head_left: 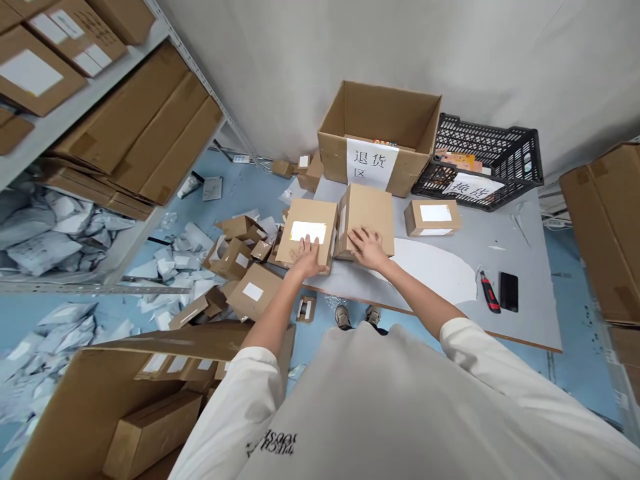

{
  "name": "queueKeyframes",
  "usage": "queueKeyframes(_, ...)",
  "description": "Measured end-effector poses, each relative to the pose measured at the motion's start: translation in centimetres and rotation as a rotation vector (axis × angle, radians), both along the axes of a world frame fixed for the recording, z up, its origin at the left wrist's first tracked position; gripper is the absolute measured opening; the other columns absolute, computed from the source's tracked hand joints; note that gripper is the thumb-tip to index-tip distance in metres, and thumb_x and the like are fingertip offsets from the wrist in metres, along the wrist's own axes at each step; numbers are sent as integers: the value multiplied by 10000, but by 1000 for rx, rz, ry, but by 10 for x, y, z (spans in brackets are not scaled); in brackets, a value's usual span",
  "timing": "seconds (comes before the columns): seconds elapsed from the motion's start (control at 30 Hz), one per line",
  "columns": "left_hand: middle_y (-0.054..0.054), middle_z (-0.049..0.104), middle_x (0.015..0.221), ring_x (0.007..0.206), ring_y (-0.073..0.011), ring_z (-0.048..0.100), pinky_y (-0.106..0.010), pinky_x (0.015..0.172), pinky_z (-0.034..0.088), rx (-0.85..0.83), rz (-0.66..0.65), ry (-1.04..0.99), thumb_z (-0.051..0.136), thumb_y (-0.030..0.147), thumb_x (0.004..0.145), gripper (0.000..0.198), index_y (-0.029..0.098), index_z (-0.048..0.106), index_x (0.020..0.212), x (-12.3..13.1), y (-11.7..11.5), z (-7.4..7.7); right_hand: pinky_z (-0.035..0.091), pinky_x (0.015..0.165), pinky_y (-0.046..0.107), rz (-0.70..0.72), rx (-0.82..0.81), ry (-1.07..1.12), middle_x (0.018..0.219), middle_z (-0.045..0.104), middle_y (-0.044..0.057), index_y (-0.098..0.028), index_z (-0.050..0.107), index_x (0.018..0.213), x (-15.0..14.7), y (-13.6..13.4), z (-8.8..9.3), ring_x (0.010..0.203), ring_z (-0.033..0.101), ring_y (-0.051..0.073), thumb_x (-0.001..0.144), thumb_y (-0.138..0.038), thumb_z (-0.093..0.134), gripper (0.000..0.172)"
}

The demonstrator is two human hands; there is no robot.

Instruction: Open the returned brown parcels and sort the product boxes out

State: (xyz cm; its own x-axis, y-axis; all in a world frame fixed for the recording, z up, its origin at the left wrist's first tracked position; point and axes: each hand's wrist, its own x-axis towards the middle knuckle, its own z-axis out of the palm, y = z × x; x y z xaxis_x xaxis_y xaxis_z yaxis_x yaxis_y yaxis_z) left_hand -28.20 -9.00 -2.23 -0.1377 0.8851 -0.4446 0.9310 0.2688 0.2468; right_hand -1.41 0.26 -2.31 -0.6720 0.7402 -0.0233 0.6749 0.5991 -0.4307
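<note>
Side by side at the left end of the grey table are two closed cardboard boxes. My left hand rests with fingers spread on the left cardboard box, just below its white label. On top of the taller right cardboard box lies my right hand, fingers apart over its front part. Neither hand is wrapped around anything. A smaller cardboard box with a white label stands to the right, apart from both hands.
Behind stand a large open carton and a black plastic crate, both with paper signs. A red-black utility knife and a phone lie at the right. Boxes and white parcels litter the left floor near a shelf.
</note>
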Motion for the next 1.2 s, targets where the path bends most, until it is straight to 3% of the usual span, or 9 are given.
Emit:
queueKeyframes(0.23,-239,171,1900,1771,-502,65,-872,1297,196,80,-44,-10,752,742,948,1060,299,324,1810,-1,24,4,192,1307,830,11,-48,-36,1807,465,146,-280,565,1684,-49,-19,-17,1668,355,461,1060,-342,597,628)
queueKeyframes(0.37,-249,174,1897,1762,-517,97,-828,1325,191,123,-53,-51,702,729,987,998,242,368,1792,0,29,5,287,1346,709,-32,-109,55,1778,508,143,-249,624,1636,-32,-13,-18,1652,434,390,1071,-387,583,583)
queueKeyframes(0.53,-201,259,1888,1759,-421,208,-673,1391,204,266,-123,-184,591,586,1083,764,232,449,1745,39,48,13,392,1338,616,-253,-70,186,1704,596,140,-229,731,1502,38,3,-20,1590,529,361,1077,-391,540,493)
queueKeyframes(0.63,-169,327,1868,1744,-375,267,-593,1408,220,323,-229,-315,566,535,1099,689,238,491,1716,82,65,20,413,1327,633,-434,-62,210,1680,609,159,-222,748,1464,87,8,-27,1566,547,386,1062,-407,558,481)
queueKeyframes(0.77,-165,365,1848,1727,-379,303,-601,1389,272,319,-310,-459,578,482,1097,643,236,525,1689,144,87,16,414,1326,664,-607,-90,232,1682,588,163,-230,739,1468,150,9,-37,1577,522,412,1044,-443,586,499)
queueKeyframes(0.97,-183,440,1797,1700,-359,369,-571,1391,293,257,-278,-638,635,418,1069,599,213,587,1630,229,127,-24,390,1347,653,-785,-179,288,1680,556,188,-201,726,1477,243,27,-59,1612,471,423,985,-459,636,562)
queueKeyframes(1.1,-197,544,1696,1665,-362,430,-534,1387,316,181,-123,-701,723,343,993,527,191,686,1496,279,160,-57,356,1378,627,-823,-249,370,1672,566,174,-213,729,1462,300,67,-78,1627,456,413,932,-480,690,595)
queueKeyframes(1.2,-199,587,1638,1644,-374,443,-523,1382,329,219,50,-746,763,276,927,533,173,698,1446,309,185,-77,311,1405,606,-800,-313,421,1705,550,148,-229,715,1482,330,104,-93,1671,406,398,885,-478,739,647)
